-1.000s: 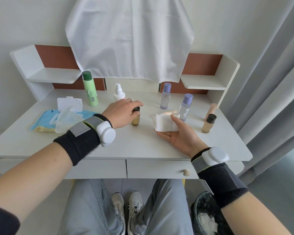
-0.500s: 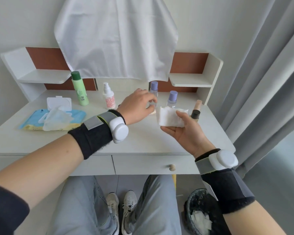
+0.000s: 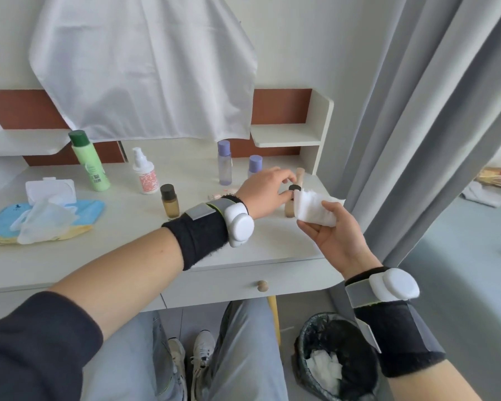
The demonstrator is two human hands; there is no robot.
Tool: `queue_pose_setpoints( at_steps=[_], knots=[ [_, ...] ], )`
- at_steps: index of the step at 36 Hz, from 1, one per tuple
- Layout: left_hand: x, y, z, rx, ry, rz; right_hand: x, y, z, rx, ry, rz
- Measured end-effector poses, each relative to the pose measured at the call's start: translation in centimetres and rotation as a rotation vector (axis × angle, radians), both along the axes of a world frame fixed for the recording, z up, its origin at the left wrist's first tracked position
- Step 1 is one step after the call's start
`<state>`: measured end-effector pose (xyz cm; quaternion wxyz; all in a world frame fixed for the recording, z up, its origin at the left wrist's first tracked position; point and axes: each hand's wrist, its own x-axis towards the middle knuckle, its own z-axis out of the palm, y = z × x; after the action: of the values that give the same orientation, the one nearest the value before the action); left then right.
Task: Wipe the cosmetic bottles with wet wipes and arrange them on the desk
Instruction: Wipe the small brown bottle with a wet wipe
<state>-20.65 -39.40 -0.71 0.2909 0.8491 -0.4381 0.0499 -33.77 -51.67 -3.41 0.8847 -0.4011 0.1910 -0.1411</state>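
Only one view, head camera, looking down on a white desk. Landmark: amber bottle, black cap, upright about mid-desk.

Right of the amber bottle, near the desk's right end: beige bottle, black cap, upright on the top. Left hand reaches across past the amber bottle; thumb and fingertips pinch round the beige bottle's cap. Its body is mostly hidden.

Further right of the amber bottle, nearer the camera: right hand, palm up, fingers and thumb curled round a folded white wipe. Wipe sits just beside the beige bottle; cannot tell whether they touch.

Behind and right of the amber bottle: tall purple bottle, short purple bottle, both upright; a pale tube past the left fingertips.

Behind and left of the amber bottle: pump bottle, then green bottle, both upright.

Far left of the amber bottle: blue wipes pack, lid flipped open, one sheet pulled up.

Below and right of the amber bottle, on the floor: bin, black liner, crumpled white sheets inside.
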Motion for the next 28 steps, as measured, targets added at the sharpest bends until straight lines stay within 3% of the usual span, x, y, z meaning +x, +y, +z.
queue_pose_setpoints(
  at_steps=[15,28],
  knots=[
    [-0.1,-1.6,-1.0,-0.034,0.082,-0.017,-0.6,-0.1,0.0,-0.003,0.079,-0.249],
    [1.2,8.7,0.4,-0.224,0.631,-0.104,3.0,6.3,0.9,-0.127,0.065,-0.208]
  ],
)
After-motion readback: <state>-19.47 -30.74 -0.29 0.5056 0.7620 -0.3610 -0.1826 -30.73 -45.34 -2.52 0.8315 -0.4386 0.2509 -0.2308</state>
